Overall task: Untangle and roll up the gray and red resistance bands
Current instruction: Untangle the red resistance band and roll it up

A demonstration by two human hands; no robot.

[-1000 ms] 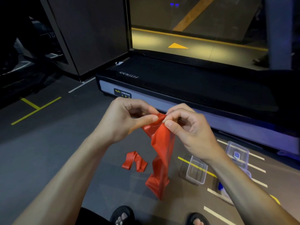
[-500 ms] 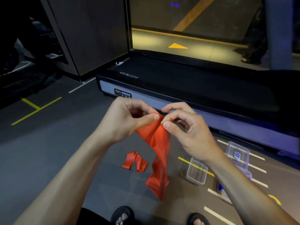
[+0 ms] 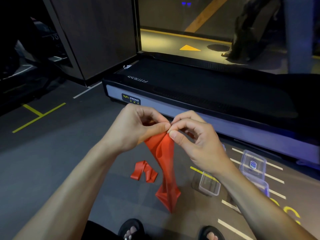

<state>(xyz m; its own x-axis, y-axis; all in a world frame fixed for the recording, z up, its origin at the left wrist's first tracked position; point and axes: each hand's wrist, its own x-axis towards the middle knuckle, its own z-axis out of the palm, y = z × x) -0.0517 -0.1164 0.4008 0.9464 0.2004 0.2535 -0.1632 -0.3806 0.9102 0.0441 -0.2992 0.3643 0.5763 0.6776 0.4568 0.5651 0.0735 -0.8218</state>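
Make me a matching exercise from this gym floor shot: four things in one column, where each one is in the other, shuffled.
Things:
1. held red band
2. small red band
3. open clear container
4. treadmill

Places:
A. on the floor below the right forearm
B. beyond both hands, under the window
C. pinched at its top by both hands
D. lying loose on the floor near the left forearm

Pairs: 1-C, 2-D, 3-A, 4-B
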